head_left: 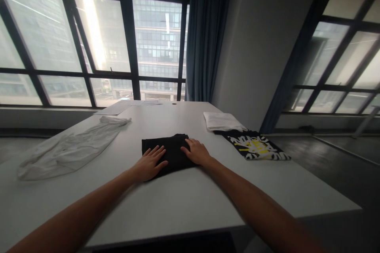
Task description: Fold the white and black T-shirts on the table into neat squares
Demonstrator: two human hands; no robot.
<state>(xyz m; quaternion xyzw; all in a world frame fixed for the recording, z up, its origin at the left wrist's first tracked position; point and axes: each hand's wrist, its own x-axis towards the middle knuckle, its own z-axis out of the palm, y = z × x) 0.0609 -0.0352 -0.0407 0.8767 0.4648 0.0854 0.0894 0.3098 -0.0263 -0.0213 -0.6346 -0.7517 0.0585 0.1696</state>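
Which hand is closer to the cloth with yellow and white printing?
Right. The right hand is left of the printed cloth, on the folded black cloth; the left hand is farther left, on that same black cloth.

Left arm (89,207) and right arm (249,193) bare, reaching forward, converging. Left hand (150,164) palm down, fingers (158,152) slightly spread — right hand (198,151) palm down too, angled inward. Thumbs (162,164) point toward each other — hands apart.

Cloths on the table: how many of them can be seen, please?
4: black cloth under the left hand and right hand, loose white cloth at left, folded white cloth at right, printed cloth touching it. More may be hidden in the folds.
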